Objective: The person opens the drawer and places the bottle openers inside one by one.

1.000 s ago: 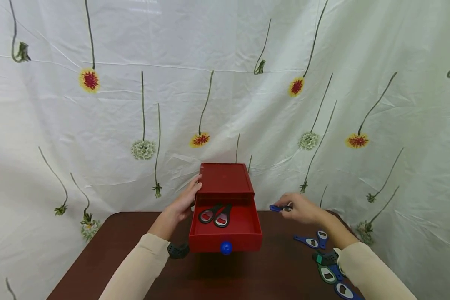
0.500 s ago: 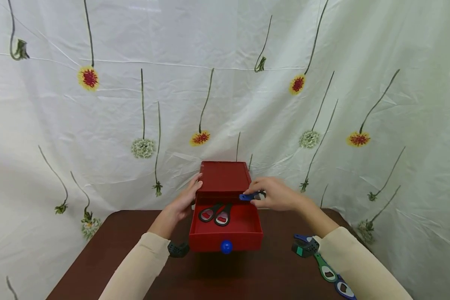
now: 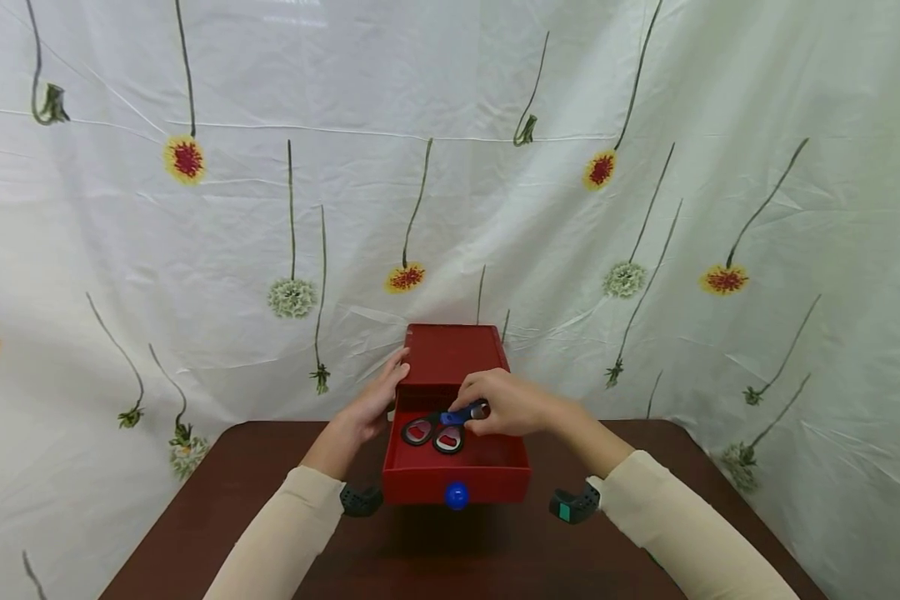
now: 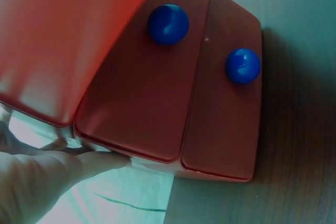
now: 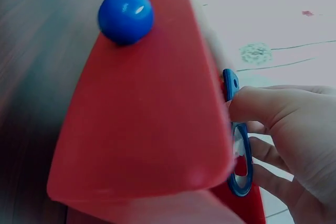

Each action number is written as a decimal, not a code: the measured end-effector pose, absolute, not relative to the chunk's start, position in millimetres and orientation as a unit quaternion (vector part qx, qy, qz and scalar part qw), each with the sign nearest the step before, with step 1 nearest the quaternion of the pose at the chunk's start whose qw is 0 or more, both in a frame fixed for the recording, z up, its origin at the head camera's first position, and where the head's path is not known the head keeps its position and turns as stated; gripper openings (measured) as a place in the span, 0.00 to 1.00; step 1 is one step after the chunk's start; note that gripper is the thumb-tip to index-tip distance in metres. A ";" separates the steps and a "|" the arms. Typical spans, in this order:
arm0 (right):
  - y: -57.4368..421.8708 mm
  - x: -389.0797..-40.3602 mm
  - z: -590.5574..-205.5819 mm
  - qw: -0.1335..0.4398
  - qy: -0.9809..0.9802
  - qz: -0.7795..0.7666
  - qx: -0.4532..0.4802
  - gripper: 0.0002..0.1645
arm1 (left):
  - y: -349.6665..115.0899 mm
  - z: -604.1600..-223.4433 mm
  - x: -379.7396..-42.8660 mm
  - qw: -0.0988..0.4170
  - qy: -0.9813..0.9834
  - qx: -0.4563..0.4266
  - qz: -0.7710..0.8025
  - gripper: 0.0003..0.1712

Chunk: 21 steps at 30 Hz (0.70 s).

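My right hand [image 3: 506, 404] pinches a blue bottle opener [image 5: 231, 83] by its handle, between thumb and fingers, just over the pulled-out top drawer [image 3: 412, 486] of a small red drawer cabinet [image 3: 453, 354]. Inside that drawer, on its left, lie two black bottle openers [image 3: 448, 447] side by side. The blue opener overlaps one of them in the head view; whether they touch I cannot tell. My left hand [image 3: 371, 404] rests against the cabinet's left side, its thumb [image 4: 102, 162] straight along the wall in the left wrist view. Some of its fingers are hidden.
Two lower drawers [image 4: 142, 90] are closed, each with a blue knob [image 4: 168, 23]. The cabinet stands on a dark brown table [image 3: 292, 467]. Behind it hangs a white flowered cloth [image 3: 450, 208]. My right sleeve [image 3: 682, 525] covers the spot where more openers lay.
My right hand has carried the blue bottle opener leftward from beside the cabinet, then down over the open drawer. The left hand has stayed at the cabinet's side.
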State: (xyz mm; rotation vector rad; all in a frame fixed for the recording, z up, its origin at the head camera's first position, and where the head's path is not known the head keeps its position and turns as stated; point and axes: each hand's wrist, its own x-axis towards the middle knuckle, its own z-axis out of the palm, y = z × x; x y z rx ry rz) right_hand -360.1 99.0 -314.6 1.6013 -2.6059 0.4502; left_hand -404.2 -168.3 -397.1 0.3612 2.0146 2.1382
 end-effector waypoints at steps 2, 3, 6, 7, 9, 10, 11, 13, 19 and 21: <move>97.9 -362.1 -318.2 0.020 -0.843 0.140 0.519 0.15 | -168.9 -397.0 -404.4 0.091 0.675 0.119 0.722 0.34; 97.9 -363.4 -319.8 0.020 -0.842 0.139 0.522 0.15 | -169.0 -396.9 -404.5 0.092 0.674 0.119 0.723 0.34; 99.3 -367.4 -322.1 0.027 -0.840 0.134 0.525 0.15 | -169.8 -396.6 -404.8 0.093 0.671 0.122 0.726 0.34; 100.7 -368.4 -322.1 0.032 -0.839 0.132 0.527 0.15 | -169.3 -396.6 -405.1 0.093 0.669 0.121 0.727 0.34; 103.4 -370.2 -322.0 0.047 -0.840 0.121 0.527 0.14 | -168.8 -396.7 -405.5 0.093 0.668 0.121 0.729 0.33; 104.7 -370.1 -321.4 0.054 -0.843 0.111 0.523 0.14 | -168.8 -396.8 -405.6 0.093 0.668 0.121 0.728 0.33; 106.0 -369.7 -320.9 0.063 -0.847 0.100 0.519 0.14 | -169.0 -397.2 -406.1 0.093 0.668 0.121 0.728 0.33; 108.2 -368.6 -320.6 0.090 -0.852 0.075 0.511 0.15 | -168.7 -397.5 -405.9 0.095 0.670 0.121 0.726 0.34; 110.5 -360.5 -318.6 0.139 -0.862 0.076 0.482 0.17 | -168.1 -397.5 -405.9 0.091 0.673 0.120 0.724 0.33; 111.5 -356.5 -318.2 0.139 -0.864 0.088 0.476 0.15 | -168.2 -397.5 -405.9 0.090 0.674 0.120 0.723 0.33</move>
